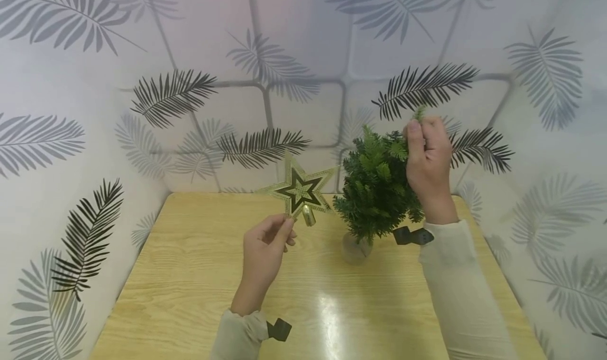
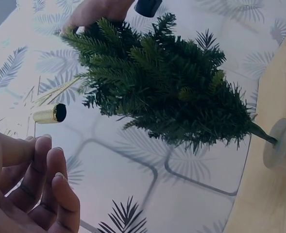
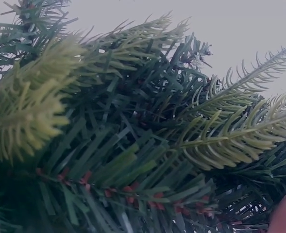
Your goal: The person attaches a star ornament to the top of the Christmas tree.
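Your left hand (image 1: 265, 244) is holding up a gold star topper (image 1: 300, 190) above the wooden table (image 1: 189, 275), pinching it between thumb and fingertips at a lower point of the star, close to the gold socket tube (image 1: 309, 215) at its base. In the left wrist view the open end of that tube (image 2: 50, 113) is showing just above your fingers (image 2: 45, 179), which are lying loosely curled there.

Your right hand (image 1: 428, 159) is gripping the tip of a small artificial fir tree (image 1: 374, 186), fingers closed round the topmost sprig. The tree is standing on a round pale base (image 1: 355, 249) on the table, right of centre, and is leaning slightly. The right wrist view is filled with green needles (image 3: 133, 136) at close range; your grip itself is not showing there.

The star is sitting just left of the tree, near its foliage but not touching it. Your two hands are well apart, the left lower and nearer you, the right higher at the treetop.

Leaf-patterned panels (image 1: 142, 86) are enclosing the table on three sides.
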The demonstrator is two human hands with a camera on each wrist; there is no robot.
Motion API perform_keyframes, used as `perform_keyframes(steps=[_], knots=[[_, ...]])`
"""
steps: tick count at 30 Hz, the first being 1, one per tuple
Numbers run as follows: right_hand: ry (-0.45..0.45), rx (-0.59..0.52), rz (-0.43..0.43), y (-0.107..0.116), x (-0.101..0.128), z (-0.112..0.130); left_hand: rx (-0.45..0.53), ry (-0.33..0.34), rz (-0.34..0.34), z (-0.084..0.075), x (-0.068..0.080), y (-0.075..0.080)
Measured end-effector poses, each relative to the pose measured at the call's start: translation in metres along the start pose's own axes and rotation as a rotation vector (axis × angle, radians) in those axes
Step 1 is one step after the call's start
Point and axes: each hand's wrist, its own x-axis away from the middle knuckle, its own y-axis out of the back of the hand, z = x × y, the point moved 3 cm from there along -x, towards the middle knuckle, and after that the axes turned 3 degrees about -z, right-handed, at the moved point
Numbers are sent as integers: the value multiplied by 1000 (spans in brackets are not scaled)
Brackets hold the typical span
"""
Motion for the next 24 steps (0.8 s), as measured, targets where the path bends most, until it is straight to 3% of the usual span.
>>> perform_keyframes(steps=[4, 10, 24], knots=[[-26, -2, 4, 0, 0, -2, 10, -14, 0, -8, -4, -4], [11, -18, 17, 0, 1, 0, 9, -24, 19, -15, -10, -9], [-29, -1, 17, 1, 2, -6, 29, -158, 61, -32, -24, -28]])
